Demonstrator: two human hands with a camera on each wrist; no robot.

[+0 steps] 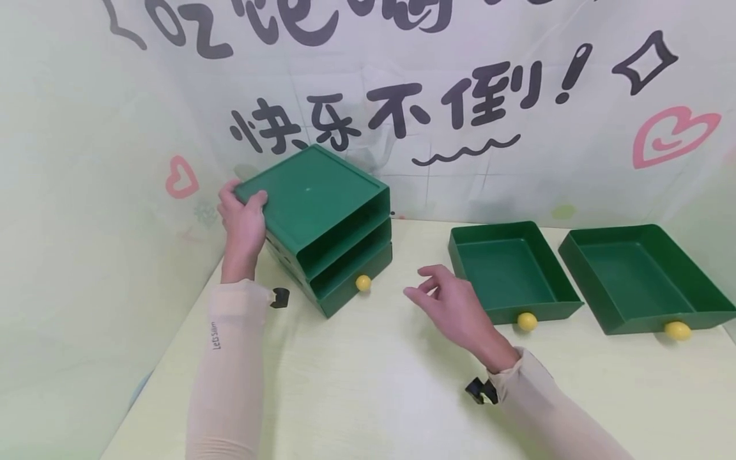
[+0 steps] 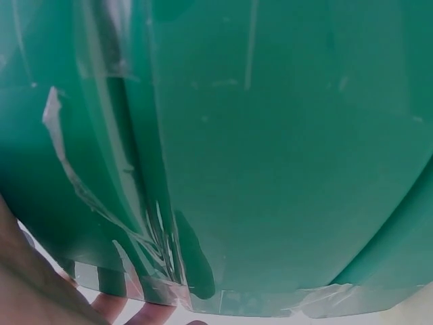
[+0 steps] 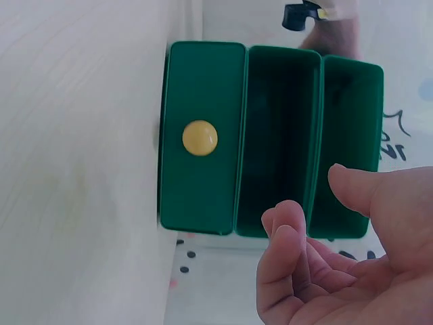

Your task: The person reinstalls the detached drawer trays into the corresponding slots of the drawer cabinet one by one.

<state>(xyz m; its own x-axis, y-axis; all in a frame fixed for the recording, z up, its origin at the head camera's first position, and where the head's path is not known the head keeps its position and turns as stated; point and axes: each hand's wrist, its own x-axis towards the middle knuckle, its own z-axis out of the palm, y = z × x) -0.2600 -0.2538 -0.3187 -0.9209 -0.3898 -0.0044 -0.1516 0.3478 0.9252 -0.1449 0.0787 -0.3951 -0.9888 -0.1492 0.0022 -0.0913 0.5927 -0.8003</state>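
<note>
A green three-tier drawer cabinet (image 1: 310,198) stands at the left of the table, its upper two slots vacant. Its bottom drawer (image 1: 351,281) is in place and has a round yellow knob (image 3: 200,138). My left hand (image 1: 244,223) grips the cabinet's left rear edge, thumb on the top panel and fingers round the side. Close up in the left wrist view are the green side panel (image 2: 270,149) and clear tape (image 2: 74,176). My right hand (image 1: 451,306) hovers in front of the cabinet, loosely curled around nothing, between it and a removed drawer (image 1: 506,271).
A second removed drawer (image 1: 644,275) lies at the far right; both loose drawers have yellow knobs facing the front. Behind the pale table (image 1: 356,383) hangs a white sheet (image 1: 402,185) with black writing and pink hearts. Another pale wall (image 1: 115,255) runs along the left.
</note>
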